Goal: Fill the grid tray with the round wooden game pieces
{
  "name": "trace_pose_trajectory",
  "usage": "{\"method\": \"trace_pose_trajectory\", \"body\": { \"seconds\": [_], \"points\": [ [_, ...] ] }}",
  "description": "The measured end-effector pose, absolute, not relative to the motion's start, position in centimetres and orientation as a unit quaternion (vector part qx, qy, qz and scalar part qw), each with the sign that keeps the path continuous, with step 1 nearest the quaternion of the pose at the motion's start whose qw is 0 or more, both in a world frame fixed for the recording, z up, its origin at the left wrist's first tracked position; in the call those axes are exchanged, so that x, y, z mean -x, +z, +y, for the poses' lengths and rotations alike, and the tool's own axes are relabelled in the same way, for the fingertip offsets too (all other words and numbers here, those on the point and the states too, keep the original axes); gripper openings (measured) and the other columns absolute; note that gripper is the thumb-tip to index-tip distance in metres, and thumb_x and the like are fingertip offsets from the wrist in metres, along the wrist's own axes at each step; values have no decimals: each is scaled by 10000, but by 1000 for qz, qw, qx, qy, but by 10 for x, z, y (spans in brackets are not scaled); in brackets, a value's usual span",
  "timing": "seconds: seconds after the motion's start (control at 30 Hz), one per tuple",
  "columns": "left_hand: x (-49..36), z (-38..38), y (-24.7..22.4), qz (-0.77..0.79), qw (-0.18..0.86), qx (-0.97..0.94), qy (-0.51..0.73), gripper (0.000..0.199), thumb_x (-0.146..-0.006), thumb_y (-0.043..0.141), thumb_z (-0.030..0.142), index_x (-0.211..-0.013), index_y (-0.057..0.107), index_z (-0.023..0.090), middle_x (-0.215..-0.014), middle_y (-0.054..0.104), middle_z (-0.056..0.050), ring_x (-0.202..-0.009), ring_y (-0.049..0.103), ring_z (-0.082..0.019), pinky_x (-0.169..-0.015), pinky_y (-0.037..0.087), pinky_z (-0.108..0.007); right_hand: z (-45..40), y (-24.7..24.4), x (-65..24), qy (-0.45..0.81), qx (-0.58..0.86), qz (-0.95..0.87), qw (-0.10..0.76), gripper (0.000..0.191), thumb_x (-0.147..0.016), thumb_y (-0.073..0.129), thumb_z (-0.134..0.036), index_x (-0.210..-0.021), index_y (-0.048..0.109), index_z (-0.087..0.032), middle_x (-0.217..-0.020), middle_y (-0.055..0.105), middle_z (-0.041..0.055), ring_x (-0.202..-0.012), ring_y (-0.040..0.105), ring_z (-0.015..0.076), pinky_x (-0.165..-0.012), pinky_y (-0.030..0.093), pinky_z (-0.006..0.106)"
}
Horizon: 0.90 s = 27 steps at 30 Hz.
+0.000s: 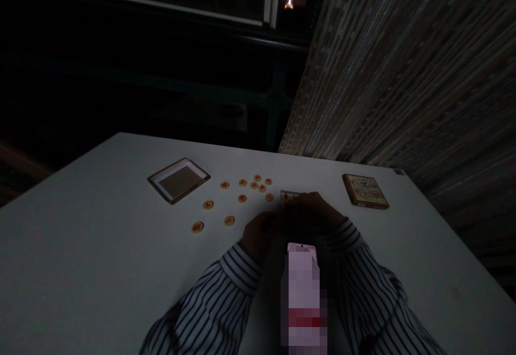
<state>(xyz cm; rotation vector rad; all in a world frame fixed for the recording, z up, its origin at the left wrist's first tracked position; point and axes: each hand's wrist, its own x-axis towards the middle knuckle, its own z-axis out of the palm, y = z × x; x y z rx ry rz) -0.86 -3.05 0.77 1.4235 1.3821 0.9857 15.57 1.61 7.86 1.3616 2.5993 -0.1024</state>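
Several round xiangqi pieces (242, 198) with red characters lie scattered on the white table, left of my hands. A small shallow tray of pieces (288, 198) shows only its far left corner; my hands and deep shadow cover the rest. My right hand (316, 208) curls over the tray from the right, back of the hand upward. On the tray's near left side is my left hand (259, 232), its fingers bent inward and lost in the dark. Whether it grips the tray, I cannot tell. A lit phone (302, 277), partly pixelated, is nearer me, between my forearms.
An open, shallow box part (179, 178) with a brown-edged rim lies at the left. At the right is a flat, printed box or lid (365, 191). A string curtain (363, 75) hangs beyond the table's (100, 269) right side. The room is dim.
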Motion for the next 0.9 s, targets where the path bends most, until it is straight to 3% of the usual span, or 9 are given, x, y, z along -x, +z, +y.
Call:
{"method": "trace_pose_trajectory", "body": {
  "seconds": [0.9],
  "points": [
    [8,-29,4,553,449,-580,395,279,-747,533,345,-942,622,166,-907,686,-66,-837,635,-183,-751,521,-305,16,76,-158,-48,-459,884,75,195,-810,480,-309,-907,633,-236,-937,667,45,-834,605,178,-658,376,254]
  ]
}}
